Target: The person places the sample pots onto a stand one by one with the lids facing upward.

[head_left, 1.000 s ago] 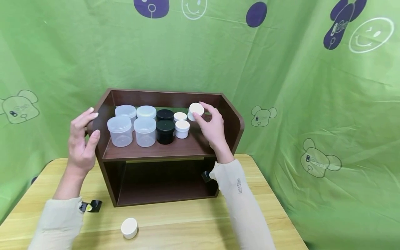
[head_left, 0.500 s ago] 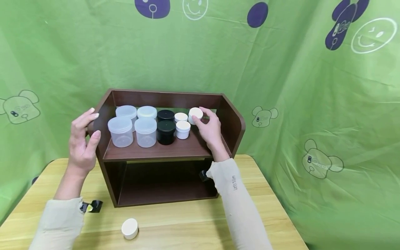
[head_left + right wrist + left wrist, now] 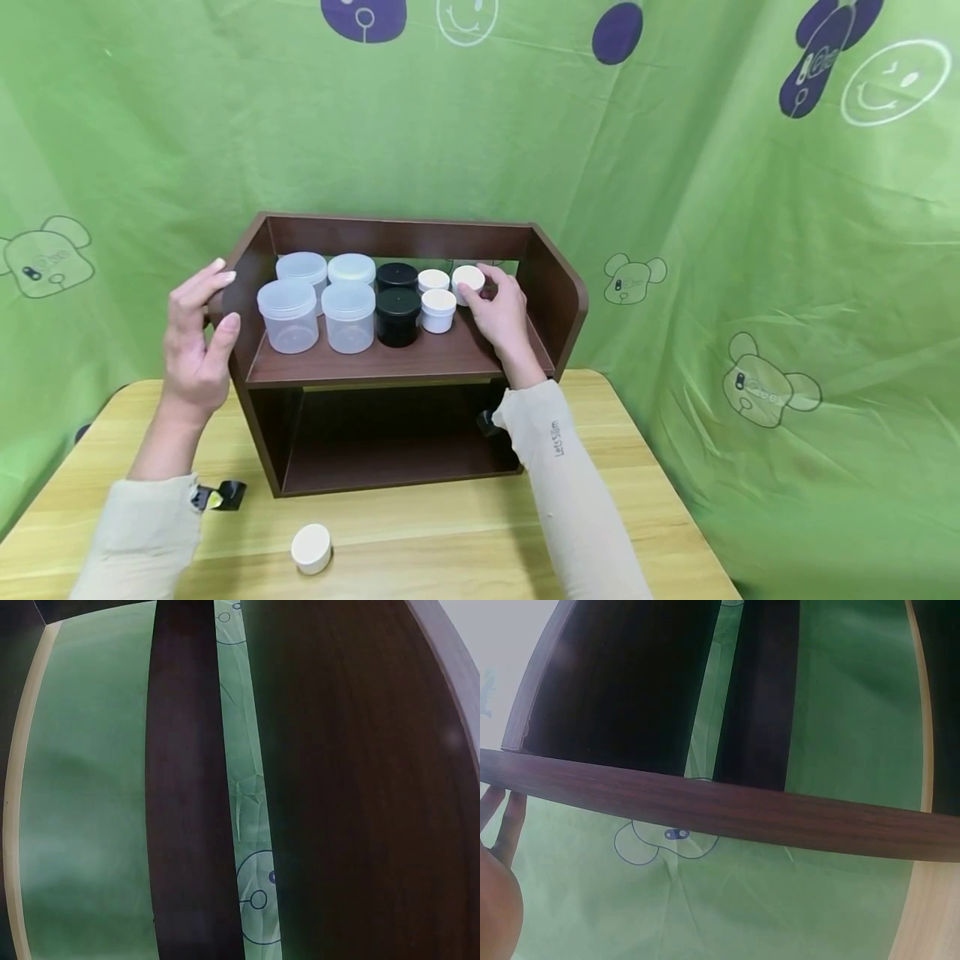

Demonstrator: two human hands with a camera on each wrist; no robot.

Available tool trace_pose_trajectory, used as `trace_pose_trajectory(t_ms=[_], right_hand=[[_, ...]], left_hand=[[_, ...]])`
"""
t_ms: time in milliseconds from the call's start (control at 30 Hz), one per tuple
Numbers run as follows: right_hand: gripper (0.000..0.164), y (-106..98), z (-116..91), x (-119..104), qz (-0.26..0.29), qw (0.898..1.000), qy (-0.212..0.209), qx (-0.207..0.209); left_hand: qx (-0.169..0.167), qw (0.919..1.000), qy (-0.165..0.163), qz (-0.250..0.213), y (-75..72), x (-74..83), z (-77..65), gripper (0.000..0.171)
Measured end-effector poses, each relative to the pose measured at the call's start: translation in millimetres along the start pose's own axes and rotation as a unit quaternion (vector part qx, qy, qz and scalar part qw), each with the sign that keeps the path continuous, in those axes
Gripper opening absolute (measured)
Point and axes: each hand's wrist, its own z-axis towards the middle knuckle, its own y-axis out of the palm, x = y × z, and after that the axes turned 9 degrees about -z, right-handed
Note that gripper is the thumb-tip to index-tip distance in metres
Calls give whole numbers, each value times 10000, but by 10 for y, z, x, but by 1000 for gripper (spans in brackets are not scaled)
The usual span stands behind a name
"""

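In the head view, my right hand (image 3: 501, 315) pinches a small white lidded jar (image 3: 468, 283) between thumb and fingers, low over the upper board of a dark brown two-tier shelf (image 3: 405, 367). Just left of it stand two more small white jars (image 3: 438, 311), one behind the other. My left hand (image 3: 197, 342) rests on the shelf's left side panel, fingers extended and thumb near its front edge. In the left wrist view, the fingertips (image 3: 510, 817) touch the panel's edge. The right wrist view shows shelf boards but no hand.
Black lidded jars (image 3: 397, 317) and several larger translucent jars (image 3: 349, 318) stand upright left of the white ones. A loose white round jar or lid (image 3: 311, 548) lies on the wooden table (image 3: 420, 542) in front. Green patterned cloth (image 3: 420, 125) hangs behind.
My right hand has lowered the white jar toward the upper board, beside the other small white jars. The left hand has stayed on the side panel.
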Motion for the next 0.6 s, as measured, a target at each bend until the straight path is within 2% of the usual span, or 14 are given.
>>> trace_pose_trajectory(t_ms=[600], right_hand=[[45, -5, -9, -36, -293, 9990, 213, -256]], left_hand=[[-44, 10000, 27, 52, -5, -20, 2, 45]])
